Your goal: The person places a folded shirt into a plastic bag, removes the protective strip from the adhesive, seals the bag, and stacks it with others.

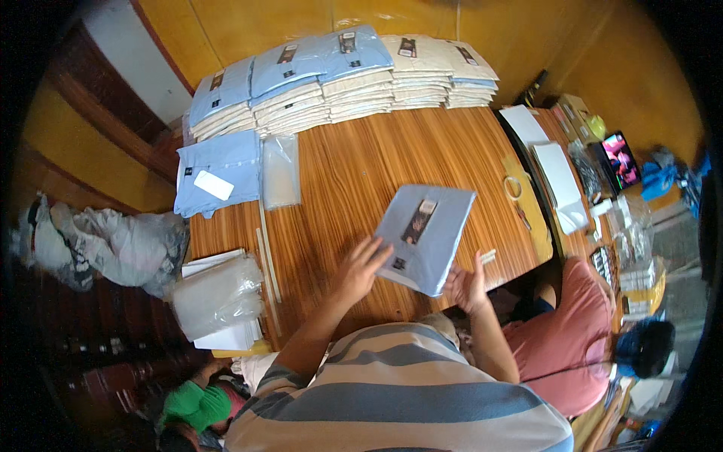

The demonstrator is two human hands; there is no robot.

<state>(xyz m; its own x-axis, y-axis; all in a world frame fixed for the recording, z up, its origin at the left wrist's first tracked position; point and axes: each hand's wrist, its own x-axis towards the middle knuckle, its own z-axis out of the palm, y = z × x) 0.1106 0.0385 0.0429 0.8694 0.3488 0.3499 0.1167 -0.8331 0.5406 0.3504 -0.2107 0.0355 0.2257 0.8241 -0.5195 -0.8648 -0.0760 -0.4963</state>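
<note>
A folded light-blue shirt in a clear plastic bag (446, 226), with a dark printed label and a small black tag, is tilted over the wooden table in front of me. My left hand (360, 270) has its fingertips over the bag's left edge; its thumb is hard to make out. At the lower right corner is my right hand (468, 288), its fingers partly hidden by the bag and its thumb standing up, away from the bag. Both hands hold the packed shirt between them.
Stacks of packed shirts (286, 83) line the table's back edge. At the left lie a blue shirt (218, 169) with a white card and clear bags (281, 173). More plastic bags (218, 297) sit nearer. Scissors (523, 217) and a tape roll (513, 188) lie right. A person in pink (565, 339) sits close by.
</note>
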